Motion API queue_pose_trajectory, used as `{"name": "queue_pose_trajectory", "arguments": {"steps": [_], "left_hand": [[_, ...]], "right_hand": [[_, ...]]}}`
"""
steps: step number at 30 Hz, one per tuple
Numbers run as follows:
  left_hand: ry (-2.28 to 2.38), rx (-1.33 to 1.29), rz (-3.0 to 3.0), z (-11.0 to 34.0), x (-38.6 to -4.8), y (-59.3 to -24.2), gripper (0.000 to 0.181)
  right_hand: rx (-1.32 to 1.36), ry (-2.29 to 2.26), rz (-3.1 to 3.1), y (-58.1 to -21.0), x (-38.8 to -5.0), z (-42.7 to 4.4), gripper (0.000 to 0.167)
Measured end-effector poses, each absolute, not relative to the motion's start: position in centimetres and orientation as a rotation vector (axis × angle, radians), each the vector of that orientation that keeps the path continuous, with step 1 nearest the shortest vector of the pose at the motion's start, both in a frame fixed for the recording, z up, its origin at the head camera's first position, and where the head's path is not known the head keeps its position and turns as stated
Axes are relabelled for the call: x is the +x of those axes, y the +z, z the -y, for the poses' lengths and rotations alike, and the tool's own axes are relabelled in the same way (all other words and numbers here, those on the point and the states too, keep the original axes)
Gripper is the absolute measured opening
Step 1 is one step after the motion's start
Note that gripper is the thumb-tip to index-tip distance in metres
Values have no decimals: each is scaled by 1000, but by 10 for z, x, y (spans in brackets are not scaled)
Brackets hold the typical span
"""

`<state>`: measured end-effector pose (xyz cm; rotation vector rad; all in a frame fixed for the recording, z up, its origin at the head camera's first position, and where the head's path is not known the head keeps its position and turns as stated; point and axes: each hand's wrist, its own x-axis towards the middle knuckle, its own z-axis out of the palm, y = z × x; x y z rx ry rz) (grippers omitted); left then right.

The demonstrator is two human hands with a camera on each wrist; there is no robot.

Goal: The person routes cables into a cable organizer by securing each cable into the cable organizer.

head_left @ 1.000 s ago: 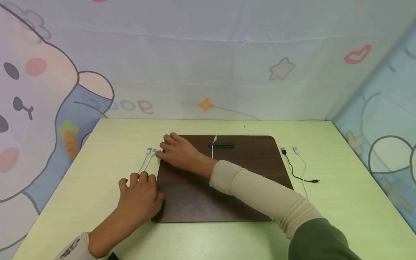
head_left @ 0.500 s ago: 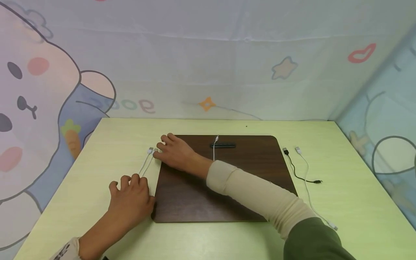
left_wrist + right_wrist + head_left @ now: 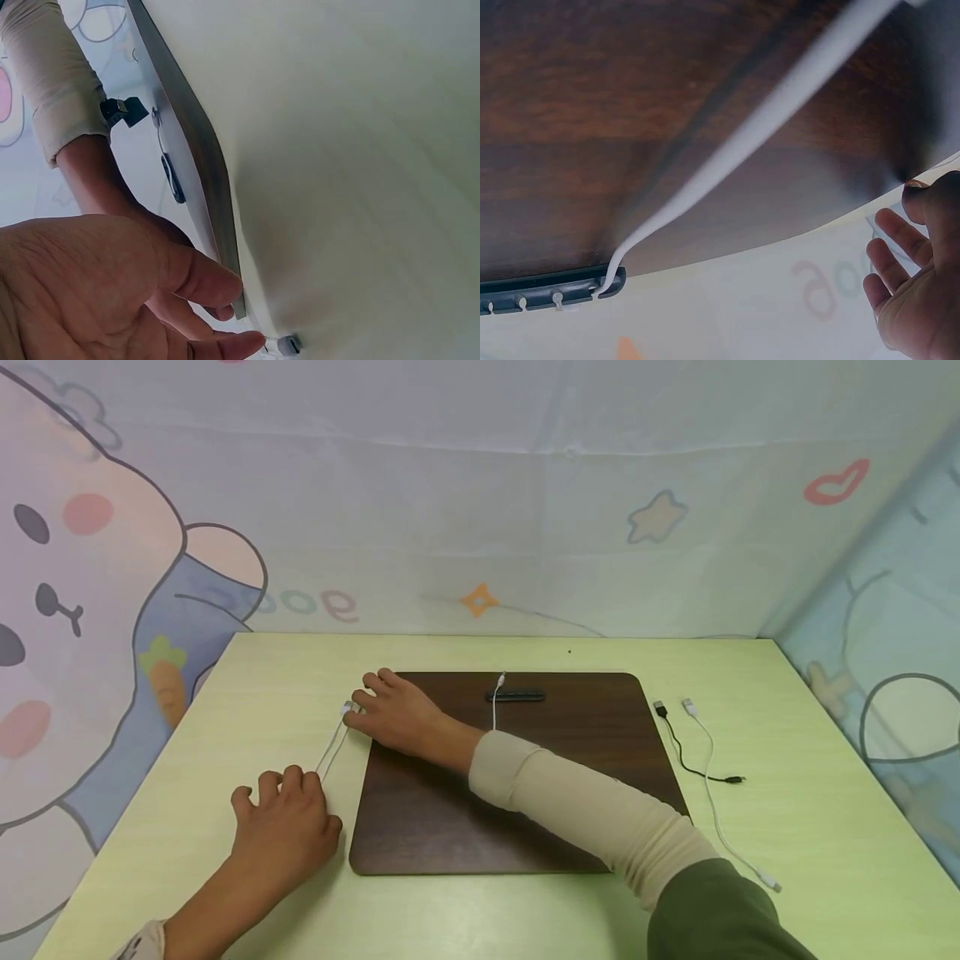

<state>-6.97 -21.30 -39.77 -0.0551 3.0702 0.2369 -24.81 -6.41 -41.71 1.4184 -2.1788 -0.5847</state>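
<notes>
Two cables [image 3: 331, 746] partly behind fingers [image 3: 311, 783]

The right sleeve [image 3: 585, 802] slants over the dark board [image 3: 427, 827], blocking a straight reach from its near edge to the black clip strip [image 3: 517, 696]. There's room along the near table [image 3: 457, 918] between the forearms and beyond the loose black cable [image 3: 678, 756] at far right; left, both hands crowd two white cables [image 3: 331, 743].

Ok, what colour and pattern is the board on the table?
The board is dark brown with a wood-grain pattern, seen best in the right wrist view.
</notes>
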Motion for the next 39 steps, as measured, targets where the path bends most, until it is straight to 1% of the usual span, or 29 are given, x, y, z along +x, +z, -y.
{"name": "queue_pose_trajectory", "arguments": {"steps": [3, 12, 23, 31, 39], "left_hand": [[238, -62, -3072, 215, -69, -400, 25], [245, -64, -3098, 219, -68, -405, 23], [190, -64, -3113, 227, -65, -407, 24], [193, -48, -3101, 229, -64, -409, 22], [181, -26, -3102, 229, -64, -409, 19]], "right_hand": [[1422, -591, 2187, -418, -248, 65, 24], [1402, -566, 2135, -420, -251, 66, 17], [1453, -564, 2158, -417, -249, 74, 26], [1440, -580, 2151, -417, -249, 79, 29], [1446, -572, 2173, -416, -250, 85, 39]]}}
